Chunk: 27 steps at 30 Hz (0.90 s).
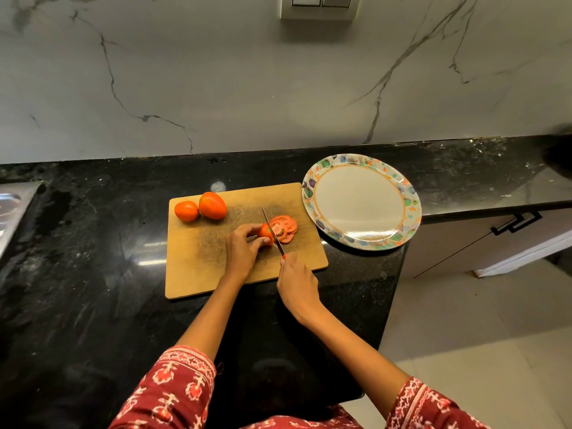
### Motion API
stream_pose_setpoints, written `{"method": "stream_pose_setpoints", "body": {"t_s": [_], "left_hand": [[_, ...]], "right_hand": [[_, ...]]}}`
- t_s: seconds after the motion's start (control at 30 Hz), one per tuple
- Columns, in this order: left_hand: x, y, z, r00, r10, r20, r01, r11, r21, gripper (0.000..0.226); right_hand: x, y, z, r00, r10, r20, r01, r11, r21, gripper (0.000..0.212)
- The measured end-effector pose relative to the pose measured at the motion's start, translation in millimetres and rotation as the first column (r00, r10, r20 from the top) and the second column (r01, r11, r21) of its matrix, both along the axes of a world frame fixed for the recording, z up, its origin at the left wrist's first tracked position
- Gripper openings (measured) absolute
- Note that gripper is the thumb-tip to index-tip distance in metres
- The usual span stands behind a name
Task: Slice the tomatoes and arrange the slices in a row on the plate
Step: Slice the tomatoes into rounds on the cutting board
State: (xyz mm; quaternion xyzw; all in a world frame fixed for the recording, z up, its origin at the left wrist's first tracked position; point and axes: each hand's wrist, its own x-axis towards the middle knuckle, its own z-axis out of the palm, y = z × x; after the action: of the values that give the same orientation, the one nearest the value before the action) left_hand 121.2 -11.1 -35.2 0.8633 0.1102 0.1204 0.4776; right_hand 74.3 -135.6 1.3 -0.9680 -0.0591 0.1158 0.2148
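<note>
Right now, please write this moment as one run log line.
step: slicing | left hand: holds tomato | right hand: grips knife | slices: on board | plate: no slices | whole tomatoes: two

The surface (93, 274) is seen as polished black stone, glossy, flecked with pale specks and marked by bright reflections. On it, a cutting board (198, 258) of matt light wood is shown, its middle scuffed and darkened by rough cut marks. Left of the board, a strip of brushed metal sink (12, 209) is visible. Right of the board, a plate (405, 193) with a smooth, shiny face and printed rim is found. Smooth, glossy skin is seen on the whole tomatoes (201, 207); wet flesh on the slices (286, 229). The knife (272, 232) blade is thin shiny metal. Behind the board, the wall (216, 88) is smooth veined marble. The sleeves (173, 388) are printed cloth.
</note>
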Motion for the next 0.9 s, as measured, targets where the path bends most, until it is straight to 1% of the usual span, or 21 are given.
{"method": "stream_pose_setpoints", "body": {"t_s": [0.23, 0.43, 0.53, 0.7, 0.9], "left_hand": [[1.7, -0.1, 4.5, 1.000, 0.011, -0.006, -0.011, 1.000, 0.029, 0.031], [1.0, -2.4, 1.7, 0.999, -0.025, 0.025, 0.024, 0.999, 0.045, 0.031], [0.9, -2.7, 1.6, 0.999, -0.027, 0.021, 0.026, 0.997, 0.066, 0.031], [0.9, -2.4, 1.7, 0.999, -0.033, 0.021, 0.032, 0.998, 0.060, 0.031], [0.2, -1.3, 0.8, 0.999, -0.017, 0.028, 0.016, 0.999, 0.045, 0.030]], "right_hand": [[1.1, 5.8, -0.2, 1.000, -0.018, -0.008, 0.018, 1.000, 0.008, 0.026], [15.5, 11.1, -3.0, 0.999, -0.035, -0.006, 0.035, 0.999, 0.001, 0.029], [19.7, 11.9, -4.3, 1.000, -0.018, 0.011, 0.018, 1.000, -0.001, 0.028], [11.1, 6.1, -9.7, 1.000, -0.005, -0.008, 0.005, 1.000, -0.007, 0.029], [16.4, 10.7, -9.4, 0.999, -0.014, -0.031, 0.016, 0.999, 0.041, 0.029]]}}
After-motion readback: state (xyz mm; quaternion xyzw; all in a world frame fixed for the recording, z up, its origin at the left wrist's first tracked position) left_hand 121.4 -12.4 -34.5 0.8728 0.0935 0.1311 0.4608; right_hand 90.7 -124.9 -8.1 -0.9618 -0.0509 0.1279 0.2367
